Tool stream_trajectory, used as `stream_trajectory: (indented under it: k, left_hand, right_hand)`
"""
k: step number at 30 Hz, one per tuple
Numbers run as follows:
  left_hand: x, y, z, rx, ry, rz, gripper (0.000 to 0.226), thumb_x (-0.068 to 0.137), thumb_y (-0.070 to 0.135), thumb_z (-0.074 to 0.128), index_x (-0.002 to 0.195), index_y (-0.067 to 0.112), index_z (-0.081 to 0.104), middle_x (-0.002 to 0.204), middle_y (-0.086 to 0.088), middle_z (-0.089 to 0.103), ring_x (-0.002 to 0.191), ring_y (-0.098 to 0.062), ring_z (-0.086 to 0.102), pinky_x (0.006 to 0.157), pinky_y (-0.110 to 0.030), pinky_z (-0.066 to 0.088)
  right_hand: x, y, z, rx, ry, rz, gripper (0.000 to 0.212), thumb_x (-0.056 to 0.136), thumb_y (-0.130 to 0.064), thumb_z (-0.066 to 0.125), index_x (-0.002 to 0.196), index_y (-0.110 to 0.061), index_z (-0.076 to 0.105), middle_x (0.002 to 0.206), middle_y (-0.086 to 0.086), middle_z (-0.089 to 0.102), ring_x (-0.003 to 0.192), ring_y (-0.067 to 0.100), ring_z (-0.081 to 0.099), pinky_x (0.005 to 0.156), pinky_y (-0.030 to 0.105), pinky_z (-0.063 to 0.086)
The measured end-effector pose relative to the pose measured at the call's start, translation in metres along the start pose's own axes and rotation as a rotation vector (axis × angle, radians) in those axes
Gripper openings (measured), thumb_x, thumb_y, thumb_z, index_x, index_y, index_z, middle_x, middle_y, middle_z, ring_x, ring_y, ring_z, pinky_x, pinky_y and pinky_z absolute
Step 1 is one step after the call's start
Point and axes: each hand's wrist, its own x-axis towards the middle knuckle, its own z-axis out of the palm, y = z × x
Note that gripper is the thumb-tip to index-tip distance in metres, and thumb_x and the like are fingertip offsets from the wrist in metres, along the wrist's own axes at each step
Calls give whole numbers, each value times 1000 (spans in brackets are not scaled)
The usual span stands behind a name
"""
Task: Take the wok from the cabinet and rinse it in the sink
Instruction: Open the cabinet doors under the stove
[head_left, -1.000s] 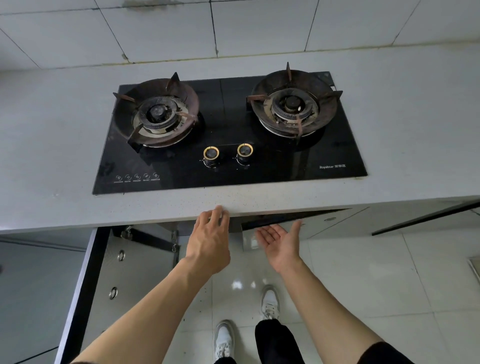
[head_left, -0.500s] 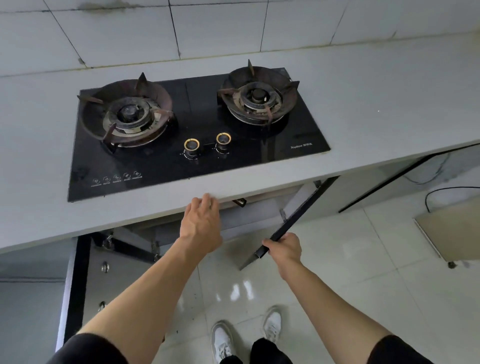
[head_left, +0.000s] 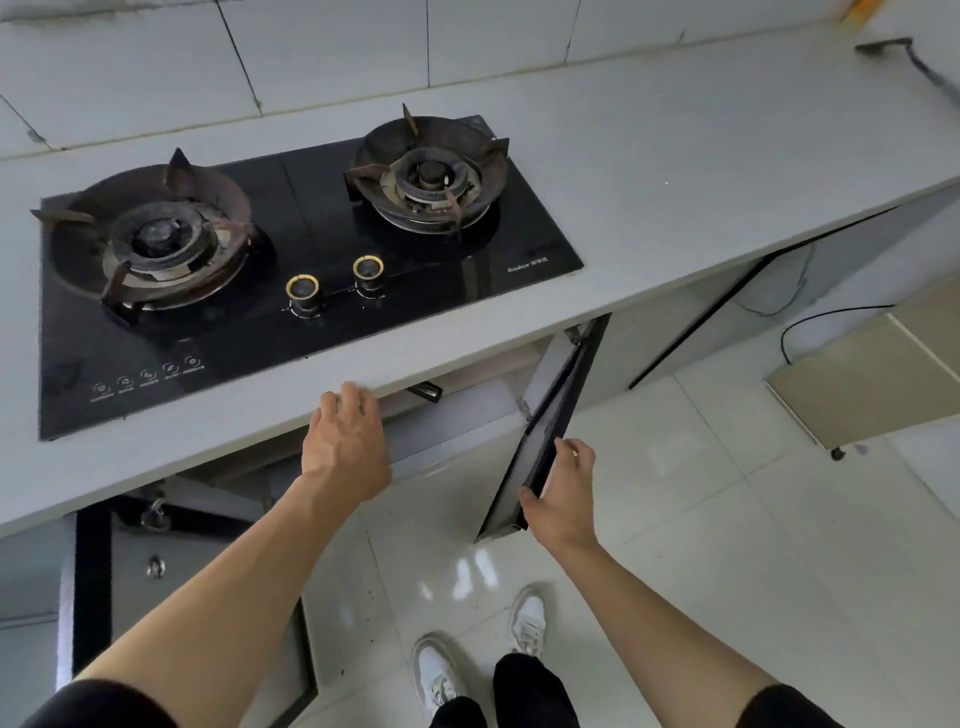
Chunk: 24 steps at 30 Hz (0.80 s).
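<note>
- Head view: a pale grey countertop (head_left: 675, 171) runs from left to right beneath a white tiled wall (head_left: 322, 47); a black glass gas hob (head_left: 311, 270) is set into it, with two burners and two brass-ringed knobs (head_left: 335, 283) near its front edge.
- Below lies a glossy white tiled floor (head_left: 675, 545), with the person's white shoes (head_left: 483, 654) at the near edge.
- The left hand (head_left: 345, 441) rests with loosely bent fingers on the counter's front edge and holds nothing.
- The right hand (head_left: 563, 493) pinches the near end of the dark cabinet door (head_left: 550, 426), thumb on one face, fingers on the other.
- That door stands swung out, its long top edge running from the far hinge towards the viewer.
- A second door (head_left: 93, 587) hangs open on the near left.
- The wok cannot be seen; the cabinet interior is hidden under the counter.
</note>
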Motion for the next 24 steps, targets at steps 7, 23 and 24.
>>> stream_trajectory:
  k: [7, 23, 24]
  left_hand:
    - [2, 8, 2, 29, -9, -38, 70, 83, 28, 57, 139, 1, 26, 133, -12, 31, 108, -26, 37, 92, -27, 41]
    - [24, 75, -6, -216, 76, 108, 59, 81, 22, 60, 132, 10, 33, 132, -4, 31, 119, -23, 37, 99, -32, 43]
    - [24, 78, -5, -195, 87, 114, 59, 80, 22, 60, 132, 10, 33, 131, -4, 31, 117, -23, 37, 99, -32, 43]
  right_hand:
    - [-1, 20, -19, -445, -22, -244, 73, 84, -31, 65, 144, -2, 34, 148, 8, 31, 135, 22, 34, 110, 33, 32]
    - [4, 65, -62, -639, -35, -260, 79, 33, -2, 86, 110, -2, 67, 109, 6, 64, 91, 24, 64, 69, 32, 53]
    - [5, 68, -66, -673, -35, -247, 80, 25, 0, 85, 103, -3, 70, 103, 6, 64, 85, 24, 64, 64, 31, 52]
